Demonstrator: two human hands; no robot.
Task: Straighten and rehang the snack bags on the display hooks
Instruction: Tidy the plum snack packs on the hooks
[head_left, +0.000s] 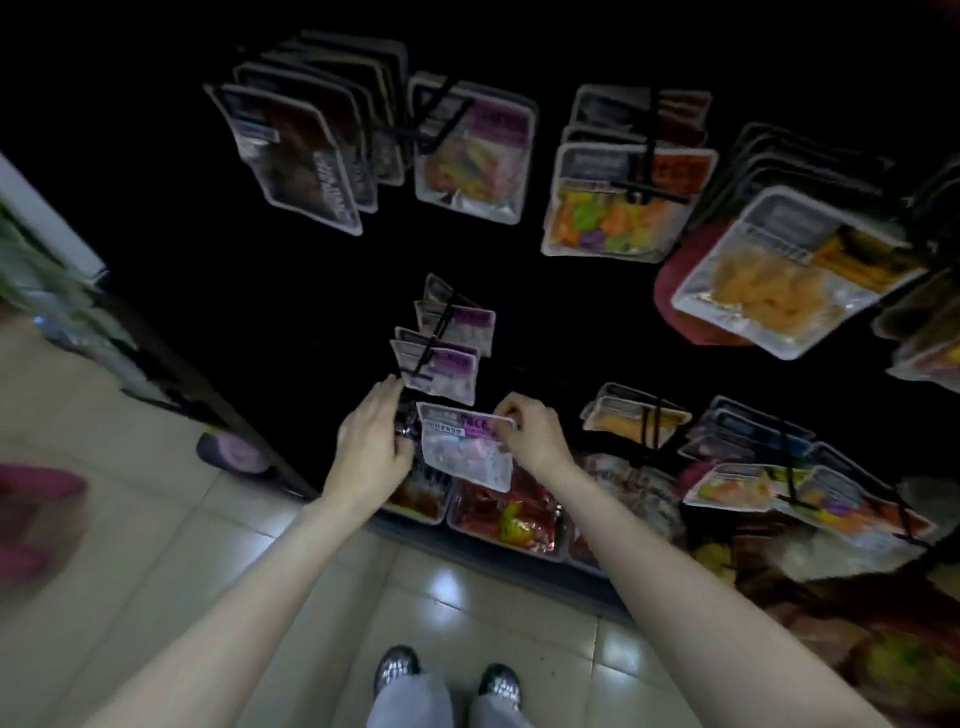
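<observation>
Rehanging in hand — the right hand pinches the pale snack bag by its top corner, the left hand clasps the hook end; next, likely threading the bag's hole on.

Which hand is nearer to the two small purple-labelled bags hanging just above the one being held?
Left. The left hand reaches up with its fingertips right beside the lower-left corner of the hanging bags. The right hand sits lower and to the right, pinching the held bag.

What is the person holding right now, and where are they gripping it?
The right hand pinches a clear snack bag with a purple label at its top right corner. The left hand is at the bag's left edge; its grip cannot be told.
</observation>
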